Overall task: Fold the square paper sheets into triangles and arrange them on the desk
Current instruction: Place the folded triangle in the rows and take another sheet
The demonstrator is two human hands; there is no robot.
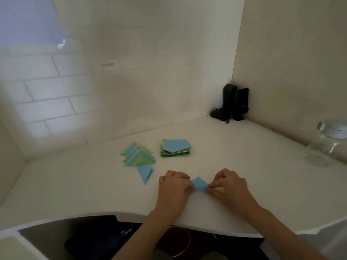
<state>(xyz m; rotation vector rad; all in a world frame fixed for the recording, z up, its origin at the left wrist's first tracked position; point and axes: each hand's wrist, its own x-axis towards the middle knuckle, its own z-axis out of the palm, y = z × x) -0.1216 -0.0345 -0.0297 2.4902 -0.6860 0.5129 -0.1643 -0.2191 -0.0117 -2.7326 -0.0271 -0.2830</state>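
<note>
Two hands work one blue sheet on surface, near stack of squares. We pinch it: left hand, right hand, mid-fold. Next, we judge: align corners, crease, lay it by folded triangles.

I see a small light-blue paper square lying diamond-wise near the white desk's front edge, a stack of unfolded coloured square sheets behind it, an overlapping pile of green and blue folded triangles left of that stack, and a lone blue folded triangle just before the pile
</note>
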